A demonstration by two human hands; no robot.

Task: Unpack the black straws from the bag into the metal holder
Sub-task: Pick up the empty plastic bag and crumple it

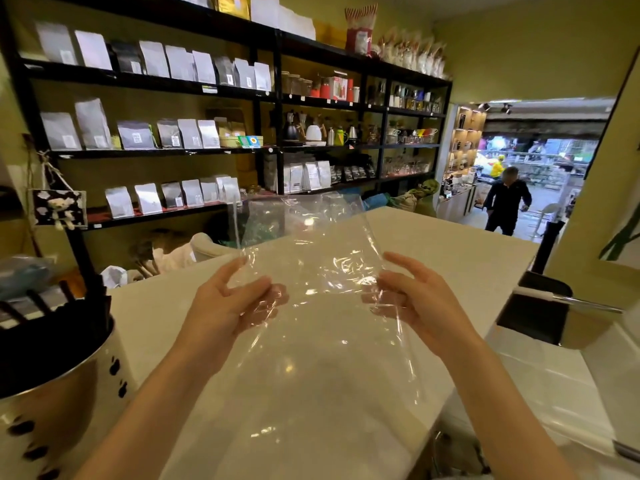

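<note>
I hold a clear plastic bag [311, 258] up over the counter, stretched flat between both hands. My left hand [228, 303] pinches its left edge and my right hand [412, 296] pinches its right edge. The bag looks see-through with nothing dark inside it. At the lower left stands the metal holder [45, 403], a shiny cylinder with black holes in its wall. It is packed with black straws [52, 327], their ends sticking up above the rim.
The pale counter [467, 258] runs ahead under the bag. A black and metal appliance [540, 310] sits at its right edge. Shelves [259, 95] of pouches and kettles fill the back wall. A person [505, 202] stands in the doorway at the far right.
</note>
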